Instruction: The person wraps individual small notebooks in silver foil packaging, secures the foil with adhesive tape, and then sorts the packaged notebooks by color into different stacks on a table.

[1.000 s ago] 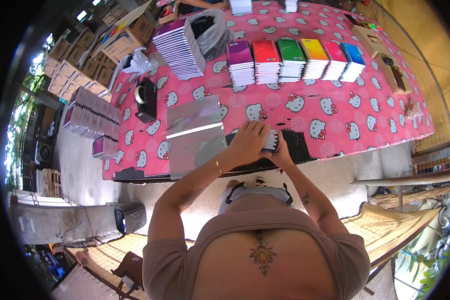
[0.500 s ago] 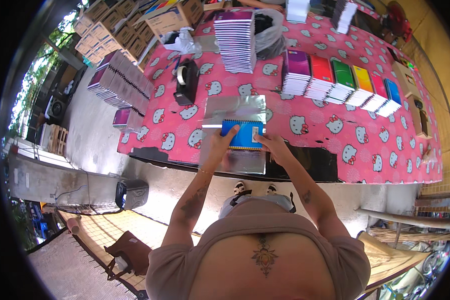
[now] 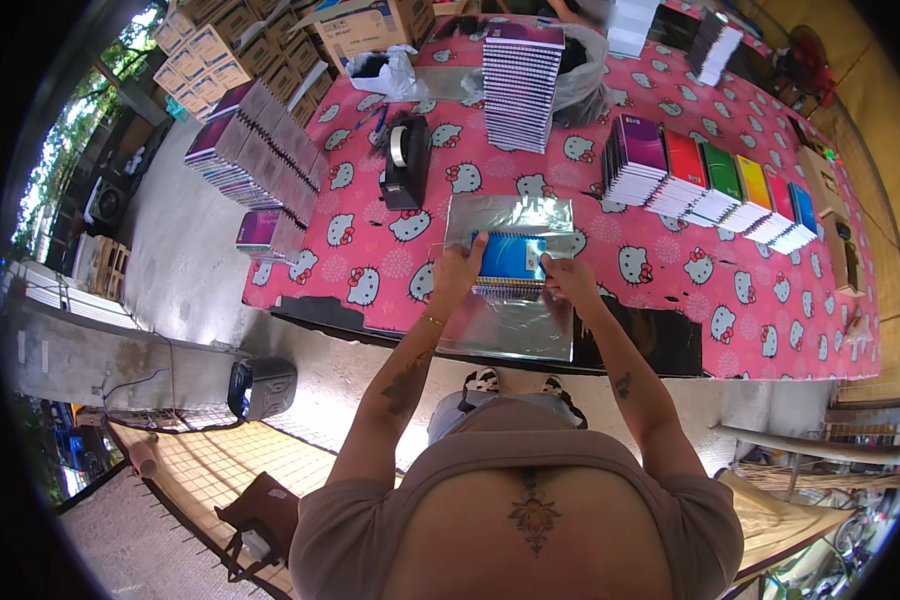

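Observation:
A small pile of blue spiral notebooks (image 3: 508,258) lies between my hands near the table's front edge, its wire-bound edges showing at the front. My left hand (image 3: 457,272) is closed on the left end, thumb at the far left corner of the top cover. At the right end, next to a white label, my right hand (image 3: 568,277) grips the pile with thumb and fingers. Under the notebooks is a shiny clear plastic sheet (image 3: 515,335) that reaches past them toward the front and back. My fingers beneath the pile are hidden.
A black tape dispenser (image 3: 405,165) stands to the left. Behind it rises a tall notebook stack (image 3: 522,90); wrapped stacks (image 3: 255,150) sit at the left edge. Coloured notebook piles (image 3: 685,165) line the right. Cardboard boxes (image 3: 370,32) and a plastic bag (image 3: 395,75) are at the back.
My thumbs have moved from the top cover out toward its edges, and the pile's front bindings show more. The whole view has shifted, so the table sits slightly farther right.

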Demonstrator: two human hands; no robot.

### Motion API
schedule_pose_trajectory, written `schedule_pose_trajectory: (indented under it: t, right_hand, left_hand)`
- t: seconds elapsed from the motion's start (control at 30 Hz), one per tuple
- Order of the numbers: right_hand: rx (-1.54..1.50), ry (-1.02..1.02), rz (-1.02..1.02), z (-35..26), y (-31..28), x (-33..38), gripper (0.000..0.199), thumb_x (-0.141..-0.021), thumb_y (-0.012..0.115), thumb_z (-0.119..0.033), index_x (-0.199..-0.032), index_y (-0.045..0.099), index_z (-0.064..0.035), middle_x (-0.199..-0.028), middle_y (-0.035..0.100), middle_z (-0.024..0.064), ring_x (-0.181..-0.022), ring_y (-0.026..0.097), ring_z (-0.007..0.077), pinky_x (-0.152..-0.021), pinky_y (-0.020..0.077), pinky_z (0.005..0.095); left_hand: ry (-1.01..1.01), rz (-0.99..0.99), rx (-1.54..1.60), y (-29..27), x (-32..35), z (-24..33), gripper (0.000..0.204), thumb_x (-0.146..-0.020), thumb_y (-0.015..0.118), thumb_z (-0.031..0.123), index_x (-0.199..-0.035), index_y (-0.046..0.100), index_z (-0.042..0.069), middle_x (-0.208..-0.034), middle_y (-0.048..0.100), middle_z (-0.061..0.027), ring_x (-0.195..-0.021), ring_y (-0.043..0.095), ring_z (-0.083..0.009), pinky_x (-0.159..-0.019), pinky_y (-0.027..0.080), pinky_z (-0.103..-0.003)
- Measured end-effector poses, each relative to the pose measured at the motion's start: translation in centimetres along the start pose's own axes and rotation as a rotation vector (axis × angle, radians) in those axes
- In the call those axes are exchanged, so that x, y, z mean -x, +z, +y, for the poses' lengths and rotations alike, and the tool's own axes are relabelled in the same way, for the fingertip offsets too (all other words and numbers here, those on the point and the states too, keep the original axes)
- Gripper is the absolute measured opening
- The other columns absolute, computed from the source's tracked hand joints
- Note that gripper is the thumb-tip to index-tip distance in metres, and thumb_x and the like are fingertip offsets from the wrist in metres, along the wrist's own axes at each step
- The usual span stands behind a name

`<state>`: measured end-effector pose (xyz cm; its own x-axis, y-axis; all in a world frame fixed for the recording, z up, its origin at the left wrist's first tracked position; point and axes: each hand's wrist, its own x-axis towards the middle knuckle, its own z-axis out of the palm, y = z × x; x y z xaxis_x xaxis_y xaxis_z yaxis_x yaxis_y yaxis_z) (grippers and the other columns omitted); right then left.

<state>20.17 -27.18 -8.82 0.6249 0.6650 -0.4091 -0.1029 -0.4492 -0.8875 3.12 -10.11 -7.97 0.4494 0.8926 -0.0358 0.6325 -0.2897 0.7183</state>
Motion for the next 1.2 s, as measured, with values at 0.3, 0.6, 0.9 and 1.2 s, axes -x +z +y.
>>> schedule_pose_trajectory:
  t: [0.3, 0.6, 0.9, 1.2]
  right_hand:
    - [0.282, -0.396, -0.299, 4.3, -1.9, 5.1, 0.01, -0.085, 0.067, -0.015, -0.093, 0.068, -0.009, -0.08, 0.068, 0.0075, -0.073, 0.068, 0.0169, -0.065, 0.0538, 0.0347]
    - [0.726, -0.689, -0.238, 4.1, -0.8, 6.9, 0.017, -0.087, 0.068, -0.026, -0.098, 0.068, -0.0131, -0.094, 0.069, 0.0087, -0.084, 0.066, 0.034, -0.07, 0.0523, 0.0443]
    - [0.597, -0.594, 0.069, 0.6, -2.5, 6.0, 0.027, -0.083, 0.072, -0.024, -0.107, 0.067, -0.012, -0.097, 0.066, 0.0103, -0.094, 0.065, 0.032, -0.081, 0.0505, 0.0445]
    - [0.883, -0.967, 0.221, -1.8, 7.2, 8.5, 0.053, -0.086, 0.069, -0.028, -0.133, 0.055, -0.0081, -0.133, 0.054, 0.0125, -0.125, 0.05, 0.0313, -0.106, 0.0356, 0.0524]
  left_hand:
    - [0.396, -0.235, 0.069, -4.0, 4.6, -6.4, 0.037, -0.085, 0.075, 0.039, -0.098, 0.061, 0.008, -0.079, 0.066, -0.0127, -0.074, 0.065, -0.0295, -0.066, 0.051, -0.043]
    - [0.578, -0.597, -0.028, -5.3, 5.7, -7.1, 0.019, -0.08, 0.079, 0.017, -0.095, 0.069, 0.01, -0.083, 0.065, -0.0098, -0.084, 0.067, -0.0305, -0.071, 0.053, -0.04]
    - [0.783, -0.096, 0.193, -6.6, 3.2, -4.7, 0.012, -0.086, 0.066, 0.003, -0.098, 0.067, 0.005, -0.085, 0.069, -0.0125, -0.074, 0.066, -0.0268, -0.066, 0.051, -0.038]
    - [0.262, -0.376, 0.163, -4.7, -4.8, -5.0, 0.019, -0.091, 0.063, 0.018, -0.097, 0.069, 0.001, -0.075, 0.069, -0.0105, -0.063, 0.065, -0.0191, -0.059, 0.05, -0.034]
